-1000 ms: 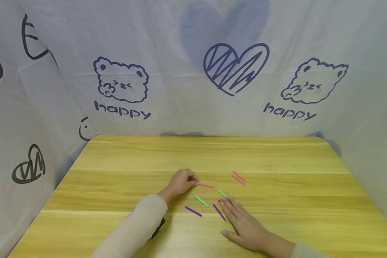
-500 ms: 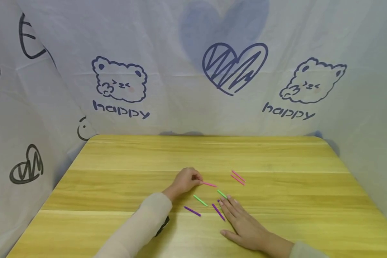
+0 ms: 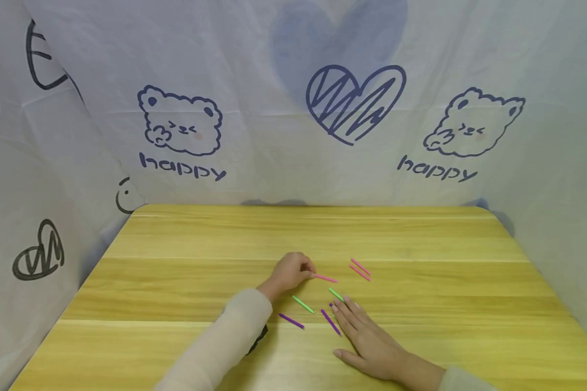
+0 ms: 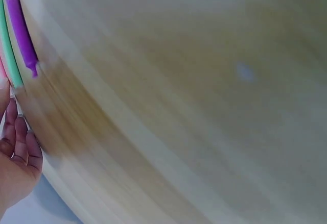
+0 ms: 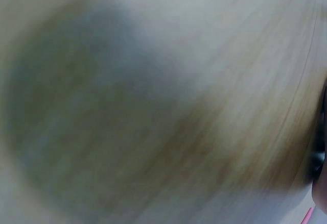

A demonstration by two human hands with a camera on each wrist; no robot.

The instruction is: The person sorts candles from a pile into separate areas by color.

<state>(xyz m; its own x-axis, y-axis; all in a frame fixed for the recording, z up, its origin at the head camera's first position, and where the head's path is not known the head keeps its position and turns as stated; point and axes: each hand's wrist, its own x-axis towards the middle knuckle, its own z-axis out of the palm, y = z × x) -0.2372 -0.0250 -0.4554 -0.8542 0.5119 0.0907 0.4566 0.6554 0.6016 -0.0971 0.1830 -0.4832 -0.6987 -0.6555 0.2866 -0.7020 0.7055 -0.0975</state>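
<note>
My left hand (image 3: 289,271) pinches the near end of a thin pink stick (image 3: 326,278) between thumb and fingers; the stick points right. In the left wrist view, the hand (image 4: 18,163) appears at the left edge, near a green stick (image 4: 8,45) and a purple stick (image 4: 20,27) with a narrow nub at its end. Flat on the table with straight fingers lies my right hand (image 3: 372,345). Its fingertips partly cover a green stick (image 3: 335,294) and a purple one (image 3: 330,304). Just left of them is another purple stick (image 3: 330,322).
Two pink sticks (image 3: 360,266) lie side by side farther back on the wooden table (image 3: 186,233). To the left are a green stick (image 3: 303,304) and a purple stick (image 3: 291,321). A white cloth (image 3: 264,157) with drawings hangs behind the table.
My left hand has moved right and slightly away from me, carrying the pink stick toward the pair of pink sticks. The right hand has stayed in place.
</note>
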